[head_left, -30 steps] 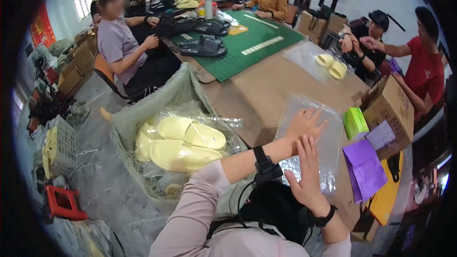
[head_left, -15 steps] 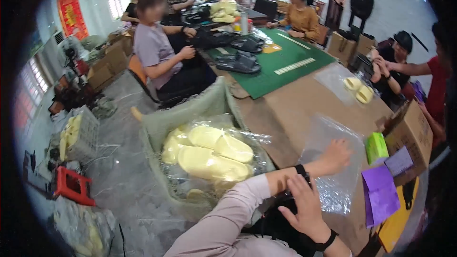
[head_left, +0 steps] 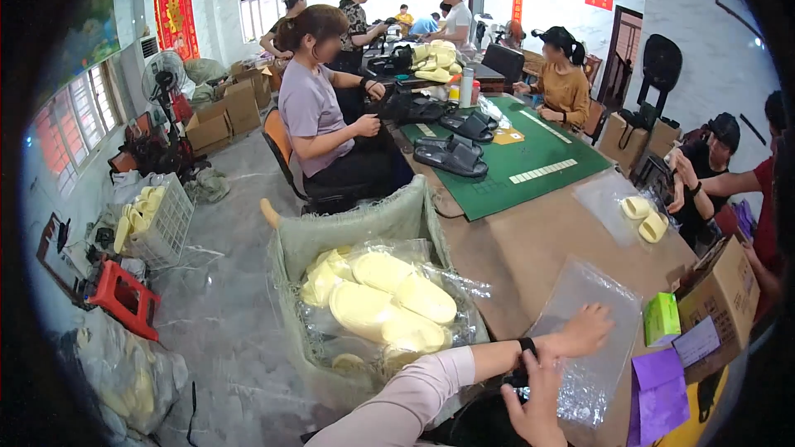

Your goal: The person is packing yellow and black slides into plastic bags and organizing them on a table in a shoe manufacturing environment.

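My left hand (head_left: 585, 331) reaches across the front of the table, its fingers stretched over a stack of clear plastic bags (head_left: 592, 285). A dark band circles that wrist. Just below it, my right hand (head_left: 538, 404) is raised near the left wrist, thumb and fingers apart, with nothing in it. Left of my arms stands a greenish woven sack (head_left: 352, 228), its mouth wide. Inside lie several pale yellow slippers (head_left: 426, 298) in clear wrapping. Farther along the table, a pair of yellow slippers (head_left: 652, 227) rests on clear plastic.
To the right are a cardboard box (head_left: 719, 285), a green box (head_left: 662, 319) and purple paper (head_left: 658, 397). Black slippers (head_left: 451, 156) lie on a green mat (head_left: 505, 190). Co-workers sit around the table. A red stool (head_left: 124, 298) and white crate (head_left: 170, 223) stand left.
The view has tilted up, so the scene sits lower in the picture. My left hand stays over the plastic bags; my right hand remains close to the left wrist.
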A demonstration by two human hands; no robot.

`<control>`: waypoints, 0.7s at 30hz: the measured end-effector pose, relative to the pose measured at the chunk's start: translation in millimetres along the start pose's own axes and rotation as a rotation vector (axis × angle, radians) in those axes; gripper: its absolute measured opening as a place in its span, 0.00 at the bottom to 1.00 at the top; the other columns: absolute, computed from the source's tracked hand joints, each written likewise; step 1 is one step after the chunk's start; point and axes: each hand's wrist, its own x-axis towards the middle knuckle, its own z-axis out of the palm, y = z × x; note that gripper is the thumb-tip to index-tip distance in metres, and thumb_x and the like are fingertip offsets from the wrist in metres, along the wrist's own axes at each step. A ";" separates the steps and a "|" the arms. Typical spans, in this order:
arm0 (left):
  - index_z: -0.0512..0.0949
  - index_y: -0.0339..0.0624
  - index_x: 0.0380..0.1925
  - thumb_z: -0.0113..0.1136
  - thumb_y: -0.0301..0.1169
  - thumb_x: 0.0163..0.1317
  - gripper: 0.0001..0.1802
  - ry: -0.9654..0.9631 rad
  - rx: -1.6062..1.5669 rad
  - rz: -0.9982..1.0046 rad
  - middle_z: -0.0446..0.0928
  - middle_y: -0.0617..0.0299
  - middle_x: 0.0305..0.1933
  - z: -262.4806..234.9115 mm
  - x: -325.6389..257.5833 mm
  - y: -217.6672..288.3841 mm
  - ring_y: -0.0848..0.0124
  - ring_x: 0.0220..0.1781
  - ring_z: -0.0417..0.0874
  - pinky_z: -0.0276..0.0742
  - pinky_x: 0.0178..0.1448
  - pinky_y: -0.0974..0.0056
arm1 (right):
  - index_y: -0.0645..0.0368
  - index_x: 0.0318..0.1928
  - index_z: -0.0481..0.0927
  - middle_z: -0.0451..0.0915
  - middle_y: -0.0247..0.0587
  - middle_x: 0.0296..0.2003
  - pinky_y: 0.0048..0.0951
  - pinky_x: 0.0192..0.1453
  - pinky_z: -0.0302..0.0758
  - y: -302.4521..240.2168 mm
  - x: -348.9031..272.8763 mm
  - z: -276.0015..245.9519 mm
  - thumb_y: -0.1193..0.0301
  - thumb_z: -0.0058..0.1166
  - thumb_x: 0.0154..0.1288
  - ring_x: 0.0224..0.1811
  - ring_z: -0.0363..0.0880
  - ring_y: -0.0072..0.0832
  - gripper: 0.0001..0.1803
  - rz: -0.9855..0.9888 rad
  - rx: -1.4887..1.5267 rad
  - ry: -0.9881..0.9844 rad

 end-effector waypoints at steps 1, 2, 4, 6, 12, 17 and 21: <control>0.75 0.44 0.47 0.58 0.32 0.51 0.20 -0.015 -0.031 -0.021 0.68 0.48 0.56 -1.8 -0.7 -1.6 0.52 0.58 0.67 0.64 0.58 0.50 | 0.59 0.64 0.61 0.59 0.58 0.64 0.52 0.70 0.47 -5.5 0.4 -5.7 0.69 0.55 0.60 0.67 0.55 0.52 0.32 -0.018 0.138 -0.099; 0.75 0.44 0.47 0.58 0.32 0.51 0.20 -0.015 -0.036 -0.026 0.68 0.48 0.56 -4.6 -2.6 -5.6 0.52 0.58 0.67 0.64 0.58 0.50 | 0.61 0.64 0.60 0.60 0.57 0.63 0.50 0.70 0.49 -10.8 1.9 -12.8 0.70 0.56 0.59 0.66 0.56 0.52 0.33 -0.126 0.094 -0.184; 0.69 0.45 0.57 0.57 0.32 0.52 0.29 0.012 -0.064 -0.046 0.68 0.45 0.56 -19.8 -2.8 -17.0 0.50 0.57 0.68 0.66 0.56 0.48 | 0.64 0.63 0.61 0.63 0.58 0.61 0.46 0.68 0.55 -8.0 -4.8 -12.3 0.72 0.57 0.59 0.64 0.60 0.53 0.32 -0.225 0.128 -0.052; 0.59 0.44 0.64 0.55 0.32 0.55 0.35 0.052 0.145 -0.084 0.72 0.44 0.51 -39.0 -1.8 -62.6 0.48 0.50 0.73 0.70 0.52 0.49 | 0.65 0.62 0.62 0.65 0.60 0.59 0.43 0.67 0.58 -3.7 -17.4 -14.6 0.72 0.56 0.60 0.62 0.62 0.52 0.31 -0.136 0.202 -0.034; 0.22 0.44 0.68 0.55 0.22 0.52 0.56 1.206 -0.874 -0.587 0.77 0.58 0.29 -283.6 12.8 -119.9 0.74 0.26 0.75 0.73 0.31 0.70 | 0.67 0.64 0.58 0.66 0.57 0.59 0.38 0.64 0.63 19.7 -45.5 -25.8 0.76 0.53 0.61 0.60 0.67 0.45 0.31 0.117 0.351 -0.024; 0.38 0.39 0.70 0.54 0.23 0.53 0.48 1.100 -0.465 -0.570 0.74 0.61 0.27 -331.5 7.9 -143.4 0.76 0.21 0.71 0.71 0.26 0.70 | 0.65 0.65 0.54 0.66 0.55 0.58 0.37 0.62 0.65 25.6 -56.4 -22.0 0.78 0.51 0.62 0.59 0.69 0.41 0.32 0.195 0.454 -0.059; 0.46 0.39 0.69 0.54 0.27 0.58 0.40 0.376 -0.675 -0.720 0.81 0.60 0.31 -276.8 -5.6 -111.3 0.76 0.24 0.78 0.72 0.26 0.73 | 0.66 0.64 0.56 0.67 0.56 0.57 0.36 0.62 0.66 31.4 -57.6 -20.1 0.77 0.51 0.62 0.58 0.69 0.41 0.31 0.159 0.414 -0.046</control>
